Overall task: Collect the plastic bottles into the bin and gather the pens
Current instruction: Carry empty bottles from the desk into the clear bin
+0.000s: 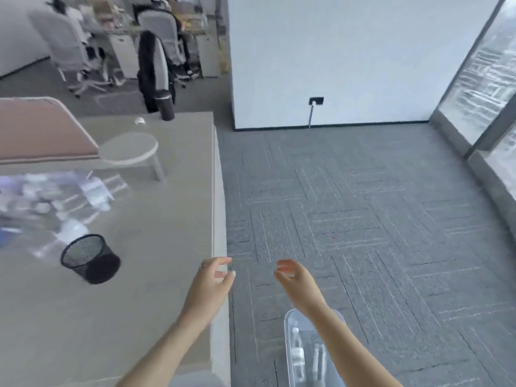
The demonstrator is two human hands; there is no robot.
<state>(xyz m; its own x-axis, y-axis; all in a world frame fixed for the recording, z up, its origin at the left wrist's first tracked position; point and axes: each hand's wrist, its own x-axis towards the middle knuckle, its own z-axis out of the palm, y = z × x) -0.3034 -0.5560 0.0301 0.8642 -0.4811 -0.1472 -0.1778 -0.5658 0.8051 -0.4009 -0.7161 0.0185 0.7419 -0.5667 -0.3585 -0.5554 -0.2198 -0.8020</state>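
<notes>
A clear plastic bin (290, 328) stands on the carpet at the bottom of the view, under my right forearm, with a plastic bottle (297, 354) lying inside. A blurred heap of clear plastic bottles (55, 196) lies on the grey table (167, 219) at the left. A black mesh pen cup (89, 258) stands on the table in front of the heap. No pens can be made out. My left hand (216, 277) hovers over the table's right edge and my right hand (293, 277) over the carpet. Both have loosely curled fingers and hold nothing.
On the table's far part are a pink mat (42, 132), a round white stand (128, 149) and a dark cylinder (166, 106). Office chairs (69, 48) stand behind. Grey carpet (363, 219) stretches to a white wall with a socket (316, 101) and to windows on the right.
</notes>
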